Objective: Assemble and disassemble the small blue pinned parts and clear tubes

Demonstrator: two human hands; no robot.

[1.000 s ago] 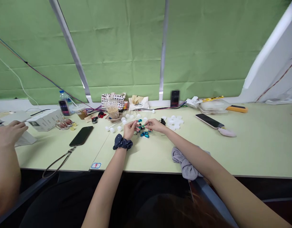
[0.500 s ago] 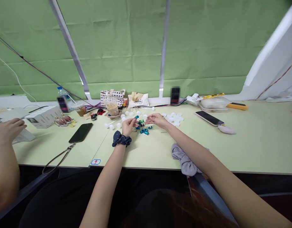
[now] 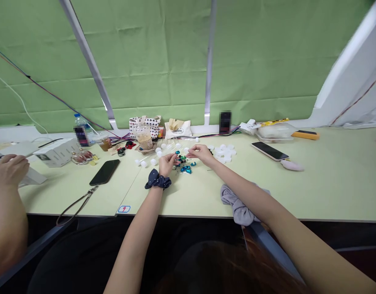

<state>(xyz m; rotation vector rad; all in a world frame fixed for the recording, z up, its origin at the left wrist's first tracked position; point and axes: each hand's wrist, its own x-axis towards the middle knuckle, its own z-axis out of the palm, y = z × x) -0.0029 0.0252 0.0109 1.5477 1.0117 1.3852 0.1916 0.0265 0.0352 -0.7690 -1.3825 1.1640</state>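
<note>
My left hand (image 3: 167, 164), with a dark dotted scrunchie (image 3: 158, 179) on its wrist, is closed in a pinch. A small shiny blue piece (image 3: 177, 152) shows at its fingertips. Facing it, my right hand (image 3: 201, 154) has thumb and fingers pressed together; whatever they hold is too small to make out. Below and between the hands lies a loose pile of shiny teal pieces (image 3: 185, 169), with green and dark bits among them. White round caps (image 3: 225, 153) are gathered to the right of my right hand. Clear tubes with white ends (image 3: 149, 159) lie behind my left hand.
A grey cloth (image 3: 240, 206) lies under my right forearm. Phones (image 3: 270, 151) (image 3: 104, 172) rest on both sides. A plastic drink cup (image 3: 144, 139) stands behind the tubes. At far left is another person's hand (image 3: 10, 171) near a white box (image 3: 57, 152).
Both hands have shifted slightly; my left hand moved a little right. The fingers of my right hand have drawn closer together. The other person's hand at left moved slightly.
</note>
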